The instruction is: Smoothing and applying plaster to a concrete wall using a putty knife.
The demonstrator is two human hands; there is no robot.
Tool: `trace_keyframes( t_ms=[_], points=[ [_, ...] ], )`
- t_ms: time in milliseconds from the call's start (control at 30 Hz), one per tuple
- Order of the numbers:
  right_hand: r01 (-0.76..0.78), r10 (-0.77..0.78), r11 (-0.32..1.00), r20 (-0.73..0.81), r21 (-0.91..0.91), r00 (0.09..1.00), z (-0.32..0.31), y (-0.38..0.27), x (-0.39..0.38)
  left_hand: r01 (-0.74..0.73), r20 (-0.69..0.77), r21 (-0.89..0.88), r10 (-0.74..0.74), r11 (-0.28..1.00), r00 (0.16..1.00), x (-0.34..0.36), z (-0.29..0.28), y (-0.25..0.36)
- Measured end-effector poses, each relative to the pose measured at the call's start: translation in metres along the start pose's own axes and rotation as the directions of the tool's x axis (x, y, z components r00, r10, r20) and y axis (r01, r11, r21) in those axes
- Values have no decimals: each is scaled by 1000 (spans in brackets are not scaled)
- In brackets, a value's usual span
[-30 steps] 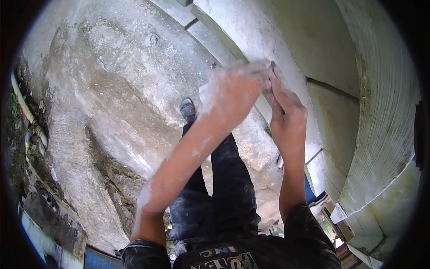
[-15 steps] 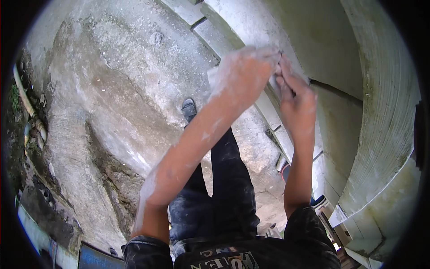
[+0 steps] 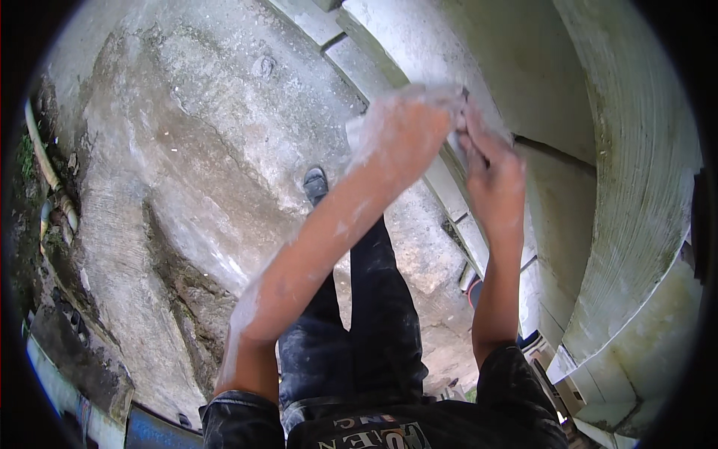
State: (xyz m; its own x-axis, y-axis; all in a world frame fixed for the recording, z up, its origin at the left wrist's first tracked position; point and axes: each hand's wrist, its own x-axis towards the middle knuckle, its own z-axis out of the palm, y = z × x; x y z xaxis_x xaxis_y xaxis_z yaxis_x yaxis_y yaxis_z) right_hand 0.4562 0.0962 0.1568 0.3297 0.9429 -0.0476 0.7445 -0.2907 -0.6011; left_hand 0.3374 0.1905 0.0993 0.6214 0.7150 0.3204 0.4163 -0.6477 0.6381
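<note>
In the head view, a small dark piece (image 3: 464, 93) is seen where fingertips of the white-dusted left hand (image 3: 419, 112) and curled right hand (image 3: 490, 156) meet, against a pale grey concrete ledge (image 3: 419, 37); whether either grasps it cannot be told.

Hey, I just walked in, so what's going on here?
A person stands on rough ground beside a pale wall, arms stretched out. The left hand and right hand come together at the fingertips, where a small dark thing shows. It is too small to make out, and which hand grips it is unclear. White dust coats the left hand and forearm. Below, one dark sandal shows on the ground.
</note>
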Motion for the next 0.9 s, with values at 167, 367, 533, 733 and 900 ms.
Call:
trace_keyframes(
  t_ms=[167, 367, 533, 733, 900],
  points=[
    [116, -117, 985, -3, -127, 993, 2, 6, 9, 41, 17, -38, -41, 998, 999, 0, 1, -2],
    [89, -84, 983, 41, -158, 996, -3, 0, -1, -14, 86, 6, 13, 1000, 996, -12, -1, 2],
    [94, -88, 990, 62, -102, 994, -4, -3, 18, 10, -46, -30, -11, 1000, 999, 0, 5, -10],
    [138, -129, 972, 57, -191, 990, -2, 7, -2, 29, -43, -67, -32, 997, 999, -10, 10, -4],
    [128, -124, 988, 48, -84, 991, -3, 10, 24, 30, -40, 8, -29, 1000, 999, 7, 8, -6]
  ],
)
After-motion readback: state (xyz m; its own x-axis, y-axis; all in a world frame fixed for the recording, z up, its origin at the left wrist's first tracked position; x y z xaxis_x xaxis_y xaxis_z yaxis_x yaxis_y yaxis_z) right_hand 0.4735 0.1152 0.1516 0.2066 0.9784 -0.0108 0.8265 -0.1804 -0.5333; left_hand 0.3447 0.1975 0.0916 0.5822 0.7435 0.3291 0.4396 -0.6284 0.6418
